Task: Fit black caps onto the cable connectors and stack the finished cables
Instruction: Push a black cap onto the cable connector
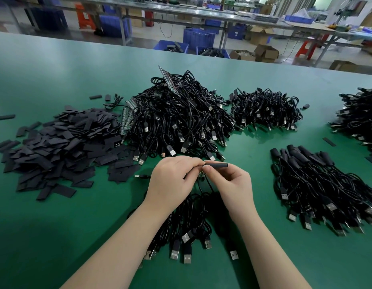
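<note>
Holding a black cap (217, 165) over the green counter (55, 236), I see my left hand (170, 182) and right hand (233, 185) both pinching it. Capped cables (318, 184) stacked right; blue bin (170, 46) behind holds dark parts.

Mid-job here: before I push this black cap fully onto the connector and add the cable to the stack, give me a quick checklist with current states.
1. Cap held: ok, right hand pinches the black cap.
2. Connector held: ok, left hand grips it, mostly hidden.
3. Cap lined up with the connector: cannot tell, fingers cover the joint.
4. Cap fully seated: cannot tell.
5. Cable free to lift: cannot tell, it drops into the loose cables below the hands.
6. Finished stack reachable: ok, it lies right of the hands.
</note>
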A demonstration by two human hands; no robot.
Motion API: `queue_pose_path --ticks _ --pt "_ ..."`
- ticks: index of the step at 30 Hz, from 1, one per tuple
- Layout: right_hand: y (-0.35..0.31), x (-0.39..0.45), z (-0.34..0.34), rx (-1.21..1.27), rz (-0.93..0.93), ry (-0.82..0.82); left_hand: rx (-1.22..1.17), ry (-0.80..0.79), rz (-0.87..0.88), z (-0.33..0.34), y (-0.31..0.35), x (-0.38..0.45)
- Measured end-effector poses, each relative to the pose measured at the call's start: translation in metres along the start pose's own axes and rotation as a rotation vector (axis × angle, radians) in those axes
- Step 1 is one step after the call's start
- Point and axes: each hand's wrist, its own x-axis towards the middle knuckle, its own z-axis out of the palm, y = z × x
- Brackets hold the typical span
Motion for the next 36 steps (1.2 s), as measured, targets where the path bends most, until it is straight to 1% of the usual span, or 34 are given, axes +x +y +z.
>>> queue_pose_path --ticks 7,13,20,23,27,29,32,36 --pt "0.0021 -0.0019 0.0052 0.059 0.023 0.032 -0.051 -0.049 0.006 -0.0016 0.0023 -0.0016" --pt "0.0023 -0.0017 0.0061 0.073 0.010 0.047 -0.052 0.059 -0.021 -0.0005 0.0005 -0.0014" --pt "0.0051 -0.0032 0.0076 0.075 0.028 0.018 -0.060 0.037 0.005 0.0004 0.0010 -0.0019" --pt "0.0068 -0.0024 0.0074 0.016 0.032 0.029 -0.040 0.032 0.021 0.0017 -0.0017 -0.0026" --pt "0.0086 -0.0025 0.0070 0.018 0.053 0.008 -0.070 0.057 0.029 0.0017 -0.0039 -0.0028" --pt "0.0093 -0.0025 0.0066 0.037 0.065 -0.011 -0.093 0.072 0.016 0.0020 -0.0026 -0.0031" --pt "0.0082 -0.0020 0.0057 0.026 0.031 -0.048 -0.147 0.075 -0.061 0.0020 -0.0014 -0.0034" --pt "0.0050 -0.0006 0.0029 0.104 -0.013 0.031 -0.118 0.072 -0.078 0.0025 -0.0022 -0.0031"
